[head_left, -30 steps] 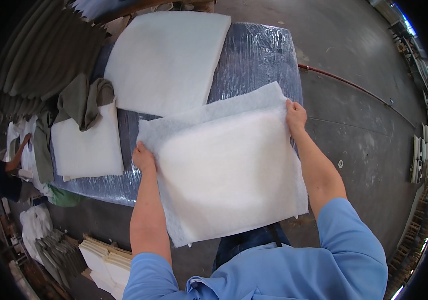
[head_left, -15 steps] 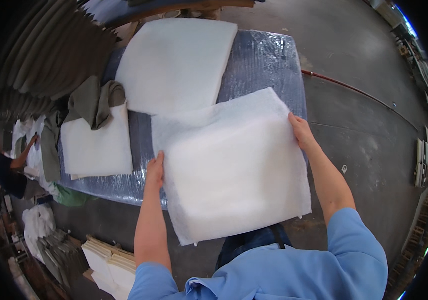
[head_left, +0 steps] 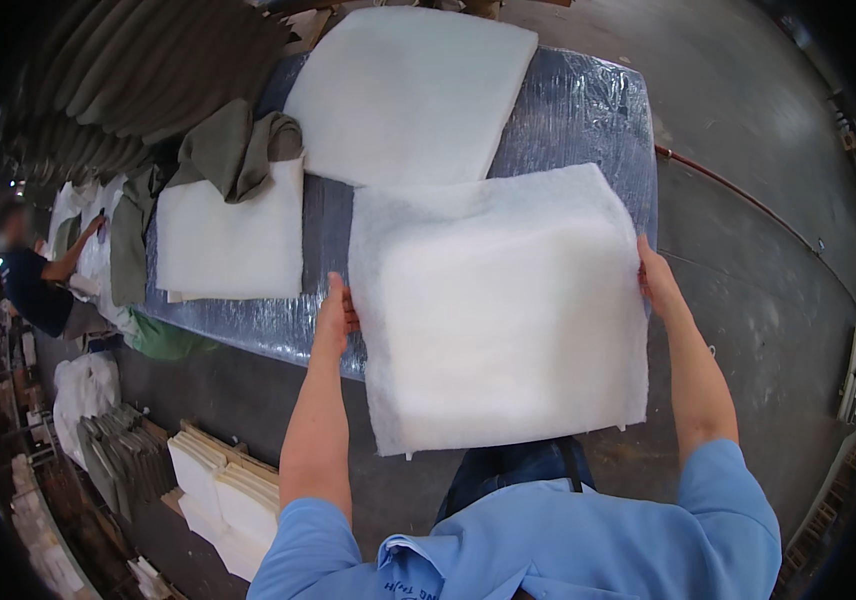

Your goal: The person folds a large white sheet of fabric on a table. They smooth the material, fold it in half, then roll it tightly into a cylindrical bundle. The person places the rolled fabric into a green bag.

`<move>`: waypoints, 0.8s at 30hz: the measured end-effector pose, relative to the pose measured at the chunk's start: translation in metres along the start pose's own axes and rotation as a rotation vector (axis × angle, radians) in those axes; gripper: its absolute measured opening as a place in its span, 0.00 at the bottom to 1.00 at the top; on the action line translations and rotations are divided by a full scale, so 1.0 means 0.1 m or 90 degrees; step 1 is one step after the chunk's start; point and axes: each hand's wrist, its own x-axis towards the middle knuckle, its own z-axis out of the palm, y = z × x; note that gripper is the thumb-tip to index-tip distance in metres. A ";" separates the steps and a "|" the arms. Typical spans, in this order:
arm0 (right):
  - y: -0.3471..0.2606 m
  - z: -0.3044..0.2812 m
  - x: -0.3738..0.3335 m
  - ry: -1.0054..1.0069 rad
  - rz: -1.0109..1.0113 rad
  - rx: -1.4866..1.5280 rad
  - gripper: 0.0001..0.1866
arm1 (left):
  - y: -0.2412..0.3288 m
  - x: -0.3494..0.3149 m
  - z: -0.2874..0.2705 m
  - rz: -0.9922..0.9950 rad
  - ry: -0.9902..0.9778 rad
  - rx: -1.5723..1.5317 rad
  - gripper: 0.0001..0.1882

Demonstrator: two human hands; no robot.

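A white fluffy batting sheet (head_left: pixel 508 320) lies over a flat, squarish form in front of me, its near edge overhanging the table toward my body. Small white pegs poke out beneath both near corners. My left hand (head_left: pixel 334 316) is at the sheet's left side, thumb raised, fingers apart and reaching to the edge. On the opposite side my right hand (head_left: pixel 656 278) is open against the right edge, its fingertips partly hidden by the batting. What lies under the batting is covered.
A plastic-wrapped table (head_left: pixel 588 110) carries a large white padding stack (head_left: pixel 408 90) and a smaller white pad (head_left: pixel 233 240) with grey-green fabric (head_left: pixel 238 150) on it. Dark curved pieces (head_left: pixel 148 60) are piled at far left. A person (head_left: pixel 33 280) works beyond. White panels (head_left: pixel 223 490) stand at lower left.
The view has shifted and turned, so the sheet appears straighter. My left hand has come slightly away from the left edge, its thumb off the batting. My right hand stays along the right edge.
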 end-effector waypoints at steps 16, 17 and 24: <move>0.40 -0.09 -0.44 0.080 -0.084 -0.020 0.23 | -0.45 -0.41 0.12 0.046 0.108 0.056 0.27; 0.49 -0.11 -0.48 0.083 -0.100 -0.022 0.23 | -0.53 -0.44 0.10 0.041 0.095 0.115 0.26; 0.90 -0.10 -0.32 0.228 -0.284 -0.189 0.22 | -0.92 -0.25 0.21 0.273 0.202 0.160 0.24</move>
